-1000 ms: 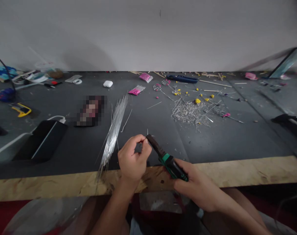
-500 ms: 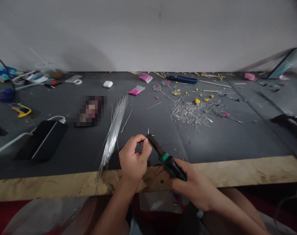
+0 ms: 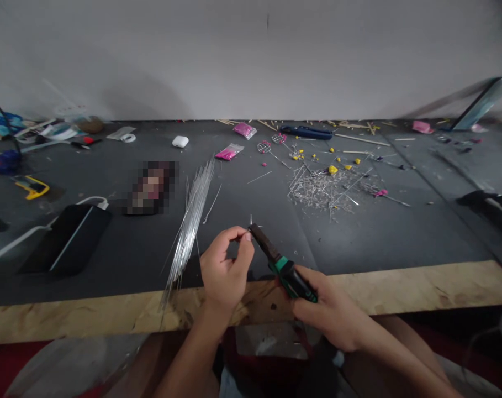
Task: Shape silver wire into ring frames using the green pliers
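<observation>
My left hand (image 3: 225,265) is closed in a pinch, thumb against forefinger, on a thin metal wire (image 3: 251,219) whose short bright ends stick up by the jaw tips. In my right hand (image 3: 327,304) is a pair of pliers (image 3: 278,262) with black and green handles, fingers wrapped round them. The dark jaws point up and left, meeting the wire right at my left fingertips. How firmly they close on it is too small to tell. Left of my left hand lies a bundle of straight silvery wires (image 3: 191,221), its lower ends over the wooden table edge (image 3: 122,315).
Right of the pliers spreads a heap of short wire pieces (image 3: 317,188) with yellow bits (image 3: 332,169). Behind are pink bead packets (image 3: 230,152), a blue cutter (image 3: 305,132) and a white case (image 3: 180,142). A black device (image 3: 68,237) with a white cable sits at left.
The view has shifted slightly. Both hands keep nearly the same pose, with the pliers still at the wire by my left fingertips.
</observation>
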The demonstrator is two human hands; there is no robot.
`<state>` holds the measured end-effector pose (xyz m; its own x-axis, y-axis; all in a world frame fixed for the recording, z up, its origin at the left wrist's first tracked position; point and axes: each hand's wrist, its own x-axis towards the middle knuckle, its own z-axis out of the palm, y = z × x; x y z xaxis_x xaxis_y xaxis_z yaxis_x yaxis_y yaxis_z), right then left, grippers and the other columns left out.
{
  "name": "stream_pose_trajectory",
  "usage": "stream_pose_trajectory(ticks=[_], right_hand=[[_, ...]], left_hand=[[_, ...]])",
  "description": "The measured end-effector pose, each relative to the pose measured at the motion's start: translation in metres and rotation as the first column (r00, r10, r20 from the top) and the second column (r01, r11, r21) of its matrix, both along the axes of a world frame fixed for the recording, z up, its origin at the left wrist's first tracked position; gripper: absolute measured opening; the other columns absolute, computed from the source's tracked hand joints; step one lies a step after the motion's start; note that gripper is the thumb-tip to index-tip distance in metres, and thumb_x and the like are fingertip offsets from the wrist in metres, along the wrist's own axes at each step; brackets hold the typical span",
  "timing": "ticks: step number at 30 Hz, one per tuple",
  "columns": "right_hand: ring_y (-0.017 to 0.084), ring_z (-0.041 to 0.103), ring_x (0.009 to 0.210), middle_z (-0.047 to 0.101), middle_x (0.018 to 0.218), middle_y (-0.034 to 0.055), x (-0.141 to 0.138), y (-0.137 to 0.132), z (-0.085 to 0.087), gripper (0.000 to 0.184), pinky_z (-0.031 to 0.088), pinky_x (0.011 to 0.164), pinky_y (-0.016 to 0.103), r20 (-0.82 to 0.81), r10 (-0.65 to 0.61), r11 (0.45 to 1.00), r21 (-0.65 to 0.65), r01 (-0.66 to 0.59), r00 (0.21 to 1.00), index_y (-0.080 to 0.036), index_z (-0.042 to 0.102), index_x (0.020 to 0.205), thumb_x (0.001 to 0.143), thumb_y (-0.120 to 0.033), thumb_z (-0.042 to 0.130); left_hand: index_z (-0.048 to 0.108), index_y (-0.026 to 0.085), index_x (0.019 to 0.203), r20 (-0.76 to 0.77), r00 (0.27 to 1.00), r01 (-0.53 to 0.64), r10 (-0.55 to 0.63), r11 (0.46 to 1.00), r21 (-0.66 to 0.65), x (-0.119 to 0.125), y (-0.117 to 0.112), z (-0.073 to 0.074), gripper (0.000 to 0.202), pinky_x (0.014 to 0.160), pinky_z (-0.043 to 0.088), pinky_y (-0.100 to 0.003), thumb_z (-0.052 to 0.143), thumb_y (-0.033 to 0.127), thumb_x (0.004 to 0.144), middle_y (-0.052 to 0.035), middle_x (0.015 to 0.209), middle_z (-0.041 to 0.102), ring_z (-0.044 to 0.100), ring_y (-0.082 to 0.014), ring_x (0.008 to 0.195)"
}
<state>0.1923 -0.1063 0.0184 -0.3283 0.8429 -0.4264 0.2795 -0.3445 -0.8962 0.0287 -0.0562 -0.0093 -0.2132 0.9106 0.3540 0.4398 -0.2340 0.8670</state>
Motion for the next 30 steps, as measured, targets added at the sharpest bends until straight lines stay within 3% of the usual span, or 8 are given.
stream_pose_trajectory(ticks=[16, 21, 26, 30], right_hand=[[0.01, 0.034, 0.06, 0.038, 0.064, -0.0051, -0.008, -0.002, -0.006, 0.017, 0.03, 0.053, 0.022, 0.156, -0.023, 0.995, 0.104, 0.007, 0.987, -0.019, 0.042, 0.072, 0.063, -0.004, 0.041], [0.01, 0.037, 0.061, 0.039, 0.067, -0.0046, -0.008, -0.001, -0.003, 0.018, 0.033, 0.056, 0.022, 0.113, -0.028, 0.994, 0.109, 0.016, 0.993, -0.019, 0.045, 0.076, 0.066, -0.004, 0.042], [0.011, 0.041, 0.066, 0.045, 0.074, -0.0027, -0.004, 0.003, 0.009, 0.023, 0.035, 0.059, 0.023, 0.003, 0.027, 1.0, 0.014, -0.027, 1.0, -0.018, 0.052, 0.092, 0.072, -0.01, 0.046], [0.011, 0.044, 0.069, 0.048, 0.076, -0.0023, 0.005, 0.004, 0.013, 0.02, 0.037, 0.061, 0.022, -0.061, 0.042, 0.997, -0.064, -0.046, 0.997, -0.018, 0.056, 0.092, 0.074, -0.014, 0.047]], left_hand=[[0.064, 0.018, 0.079, -0.11, 0.988, -0.115, 0.113, 0.993, -0.016, 0.002, -0.002, 0.003, 0.007, 0.061, 0.047, -0.022, 0.058, 0.021, 0.077, 0.0012, 0.067, 0.066, 0.059, -0.0112, 0.06], [0.063, 0.018, 0.076, -0.019, 0.992, -0.128, 0.127, 0.989, -0.069, 0.006, 0.002, 0.0, 0.006, 0.055, 0.045, -0.021, 0.057, 0.021, 0.076, 0.0023, 0.062, 0.062, 0.057, -0.0101, 0.055], [0.061, 0.018, 0.074, 0.124, 0.986, -0.087, 0.109, 0.981, -0.173, 0.006, 0.009, 0.0, 0.007, 0.054, 0.044, -0.022, 0.055, 0.022, 0.077, 0.0028, 0.058, 0.06, 0.056, -0.0104, 0.053], [0.061, 0.018, 0.071, 0.157, 0.977, -0.113, 0.141, 0.977, -0.179, 0.003, 0.014, 0.003, 0.005, 0.054, 0.045, -0.021, 0.057, 0.018, 0.075, 0.0038, 0.056, 0.06, 0.057, -0.01, 0.053]])
